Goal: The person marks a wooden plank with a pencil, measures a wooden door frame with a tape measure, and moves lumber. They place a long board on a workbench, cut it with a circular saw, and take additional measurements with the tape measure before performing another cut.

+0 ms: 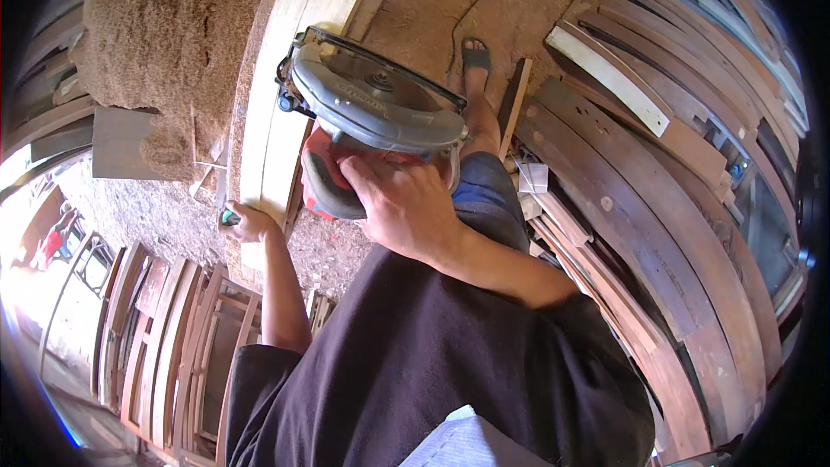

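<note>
My right hand (411, 207) is wrapped round the handle of a red and grey circular saw (376, 112), its round blade guard facing up. The saw rests at the right edge of a long pale wooden board (277, 95) that runs away from me. Lower on the same board, my left hand (252, 223) is closed round a small green and black object (229, 217); its kind is hidden by the fingers. That hand lies at the board's near left edge.
A big heap of sawdust (164, 35) lies at the far left, beside a flat grey-brown panel (130, 143). Long dark planks (622, 207) are stacked at the right. Wooden frames (173, 346) stand at the lower left. A dark cord (471, 4) trails over the floor near my sandalled foot (475, 56).
</note>
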Motion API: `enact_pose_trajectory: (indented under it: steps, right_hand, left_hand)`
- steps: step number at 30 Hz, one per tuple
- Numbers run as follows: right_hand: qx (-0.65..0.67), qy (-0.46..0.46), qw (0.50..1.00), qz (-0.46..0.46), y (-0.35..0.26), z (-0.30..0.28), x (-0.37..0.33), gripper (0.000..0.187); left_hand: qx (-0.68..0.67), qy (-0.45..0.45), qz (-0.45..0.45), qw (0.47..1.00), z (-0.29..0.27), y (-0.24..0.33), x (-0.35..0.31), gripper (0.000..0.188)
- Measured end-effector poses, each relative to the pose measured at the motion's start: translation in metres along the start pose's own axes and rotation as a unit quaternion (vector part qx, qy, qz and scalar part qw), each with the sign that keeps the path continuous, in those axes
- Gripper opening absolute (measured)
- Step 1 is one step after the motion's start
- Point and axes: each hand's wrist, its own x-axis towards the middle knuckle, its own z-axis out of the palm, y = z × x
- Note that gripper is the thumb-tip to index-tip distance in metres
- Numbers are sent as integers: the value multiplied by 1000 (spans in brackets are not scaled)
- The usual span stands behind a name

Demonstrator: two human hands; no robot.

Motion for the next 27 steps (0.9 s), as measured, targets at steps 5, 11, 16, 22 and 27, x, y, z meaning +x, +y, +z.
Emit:
enact_pose_trajectory:
  steps: [5,11,16,22,27]
  right_hand:
    - [22,-12,1000,-2,2,0,2,55]
    - [25,35,998,-54,9,6,8,40]
    - [48,16,998,-38,12,5,11,36]
    - [18,20,997,-70,4,8,23,25]
    - [47,10,998,-45,-2,13,32,29]
  left_hand:
    - [-13,-6,2,1000,0,0,-1,69]
    - [-8,-1,27,1000,-8,3,-3,67]
    - [-41,-35,25,998,-12,17,-9,54]
    - [-62,-58,-20,996,-12,13,-5,48]
    - [-87,-44,-16,995,-15,14,-3,49]
